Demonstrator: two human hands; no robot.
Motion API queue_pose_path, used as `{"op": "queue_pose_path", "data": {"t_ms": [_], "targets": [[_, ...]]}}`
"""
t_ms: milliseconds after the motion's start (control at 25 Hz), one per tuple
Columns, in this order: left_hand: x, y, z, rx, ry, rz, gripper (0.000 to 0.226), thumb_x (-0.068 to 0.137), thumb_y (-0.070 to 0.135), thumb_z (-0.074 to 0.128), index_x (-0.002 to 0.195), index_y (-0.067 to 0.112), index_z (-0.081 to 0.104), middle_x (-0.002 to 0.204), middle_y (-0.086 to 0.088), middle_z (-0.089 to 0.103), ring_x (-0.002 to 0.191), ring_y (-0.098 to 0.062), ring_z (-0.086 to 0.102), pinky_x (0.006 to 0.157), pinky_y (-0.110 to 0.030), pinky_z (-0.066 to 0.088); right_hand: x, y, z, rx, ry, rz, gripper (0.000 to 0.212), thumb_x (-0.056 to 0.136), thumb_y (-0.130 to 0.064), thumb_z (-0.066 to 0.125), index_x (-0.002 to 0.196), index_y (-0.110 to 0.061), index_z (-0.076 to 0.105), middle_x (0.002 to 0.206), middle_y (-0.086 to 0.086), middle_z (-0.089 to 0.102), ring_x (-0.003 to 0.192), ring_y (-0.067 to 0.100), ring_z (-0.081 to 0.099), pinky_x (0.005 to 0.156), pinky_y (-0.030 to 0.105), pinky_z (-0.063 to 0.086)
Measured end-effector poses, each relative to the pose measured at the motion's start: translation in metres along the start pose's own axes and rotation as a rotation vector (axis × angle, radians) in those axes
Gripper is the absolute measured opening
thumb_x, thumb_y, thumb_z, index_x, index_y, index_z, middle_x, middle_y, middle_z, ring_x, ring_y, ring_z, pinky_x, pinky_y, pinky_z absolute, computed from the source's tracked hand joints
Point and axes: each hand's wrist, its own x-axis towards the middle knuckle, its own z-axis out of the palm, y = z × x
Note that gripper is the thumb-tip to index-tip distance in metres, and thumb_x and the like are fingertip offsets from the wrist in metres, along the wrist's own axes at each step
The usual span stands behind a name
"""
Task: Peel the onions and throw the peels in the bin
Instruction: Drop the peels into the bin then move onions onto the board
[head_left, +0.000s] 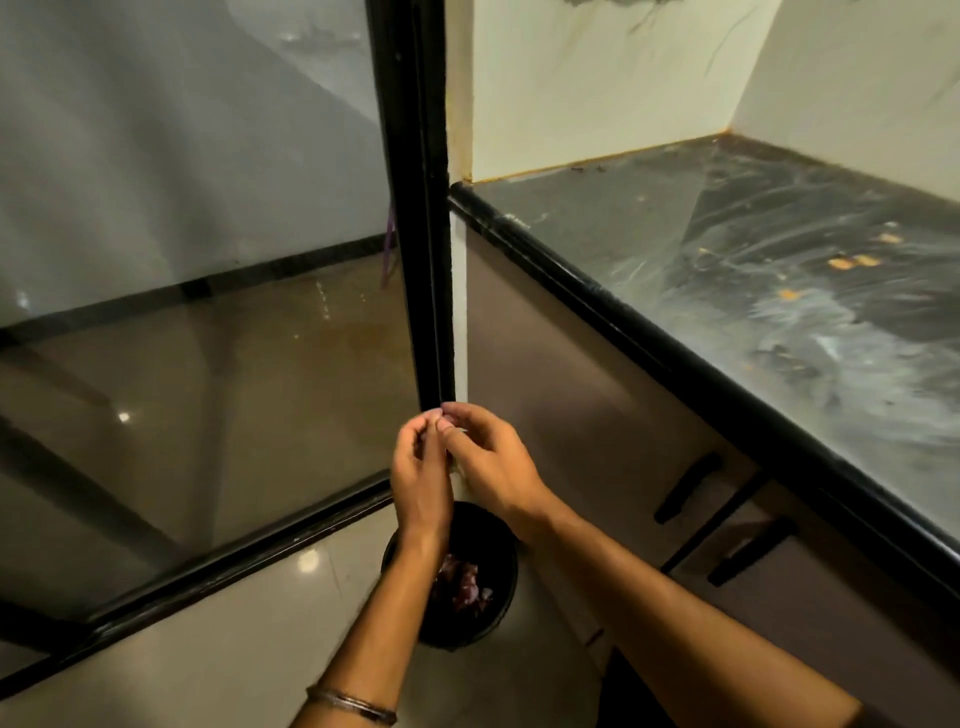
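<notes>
My left hand (418, 467) and my right hand (493, 462) are held together in front of me, fingers curled and fingertips touching each other. Whether a scrap of peel sits between the fingertips is too small to tell. Directly below them on the floor stands a round black bin (501, 566), partly hidden by my left forearm. Purple onion peels (465, 584) lie inside it. No onion is in view.
A dark stone counter (753, 270) with a black rounded edge runs along the right, with cabinet doors and black handles (685, 486) under it. A black-framed glass door (208, 364) fills the left, its frame (426, 260) just behind my hands. The floor is glossy beige tile (234, 644).
</notes>
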Motion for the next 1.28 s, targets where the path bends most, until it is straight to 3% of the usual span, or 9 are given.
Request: {"op": "queue_pose_path", "data": {"t_ms": [160, 280, 400, 560, 720, 1000, 1160, 1280], "targets": [[-0.012, 0.080, 0.032, -0.067, -0.085, 0.183, 0.014, 0.100, 0.019, 0.055, 0.110, 0.015, 0.064, 0.112, -0.015, 0.069, 0.106, -0.032, 0.066, 0.096, -0.054, 0.052, -0.014, -0.068, -0.046, -0.071, 0.136, -0.149, 0.040, 0.096, -0.029, 0.063, 0.132, -0.013, 0.061, 0.121, -0.001, 0.070, 0.107, 0.004, 0.066, 0.090, 0.019, 0.053], [-0.040, 0.136, 0.072, -0.056, -0.242, 0.242, 0.013, 0.099, 0.023, 0.057, 0.109, 0.016, 0.064, 0.112, -0.015, 0.069, 0.107, -0.031, 0.066, 0.096, -0.051, 0.052, -0.044, -0.112, -0.099, -0.217, 0.300, -0.249, 0.036, 0.095, -0.032, 0.063, 0.128, -0.017, 0.063, 0.116, -0.005, 0.070, 0.101, 0.002, 0.066, 0.087, 0.019, 0.051], [-0.083, 0.177, 0.120, -0.045, -0.426, 0.251, 0.009, 0.099, 0.025, 0.057, 0.105, 0.020, 0.062, 0.109, -0.014, 0.069, 0.104, -0.033, 0.067, 0.085, -0.044, 0.053, -0.087, -0.142, -0.157, -0.328, 0.474, -0.259, 0.031, 0.096, -0.026, 0.062, 0.125, -0.017, 0.065, 0.117, -0.004, 0.069, 0.096, 0.002, 0.063, 0.079, 0.009, 0.045], [-0.145, 0.201, 0.177, -0.023, -0.648, 0.247, 0.015, 0.099, 0.033, 0.055, 0.108, 0.023, 0.062, 0.106, -0.002, 0.070, 0.098, -0.020, 0.068, 0.074, -0.031, 0.052, -0.160, -0.163, -0.229, -0.418, 0.622, -0.194, 0.036, 0.097, -0.029, 0.060, 0.131, -0.017, 0.061, 0.119, -0.002, 0.067, 0.102, 0.009, 0.063, 0.089, 0.023, 0.048], [-0.206, 0.210, 0.238, 0.020, -0.865, 0.225, 0.022, 0.099, 0.033, 0.056, 0.112, 0.017, 0.063, 0.106, -0.003, 0.070, 0.090, -0.016, 0.068, 0.074, -0.033, 0.052, -0.236, -0.175, -0.299, -0.494, 0.801, -0.127, 0.037, 0.097, -0.030, 0.059, 0.132, -0.017, 0.059, 0.120, 0.000, 0.066, 0.109, 0.013, 0.062, 0.095, 0.032, 0.051], [-0.301, 0.207, 0.343, 0.198, -1.209, 0.254, 0.024, 0.100, 0.035, 0.054, 0.108, 0.014, 0.064, 0.105, -0.006, 0.069, 0.090, -0.018, 0.064, 0.074, -0.033, 0.049, -0.352, -0.168, -0.400, -0.608, 1.084, 0.053, 0.037, 0.096, -0.028, 0.060, 0.129, -0.012, 0.061, 0.123, 0.005, 0.067, 0.108, 0.019, 0.062, 0.094, 0.033, 0.051], [-0.341, 0.196, 0.400, 0.341, -1.306, 0.372, 0.024, 0.099, 0.036, 0.056, 0.107, 0.015, 0.064, 0.107, -0.004, 0.068, 0.103, -0.024, 0.061, 0.085, -0.037, 0.048, -0.402, -0.154, -0.451, -0.653, 1.184, 0.189, 0.037, 0.095, -0.028, 0.058, 0.130, -0.013, 0.061, 0.130, 0.004, 0.064, 0.115, 0.019, 0.060, 0.097, 0.035, 0.050], [-0.358, 0.185, 0.441, 0.536, -1.274, 0.615, 0.027, 0.098, 0.040, 0.055, 0.110, 0.018, 0.064, 0.116, -0.005, 0.066, 0.108, -0.023, 0.059, 0.091, -0.036, 0.047, -0.432, -0.144, -0.492, -0.694, 1.280, 0.354, 0.038, 0.093, -0.027, 0.057, 0.129, -0.015, 0.063, 0.135, 0.006, 0.062, 0.123, 0.025, 0.056, 0.103, 0.037, 0.046]]}}
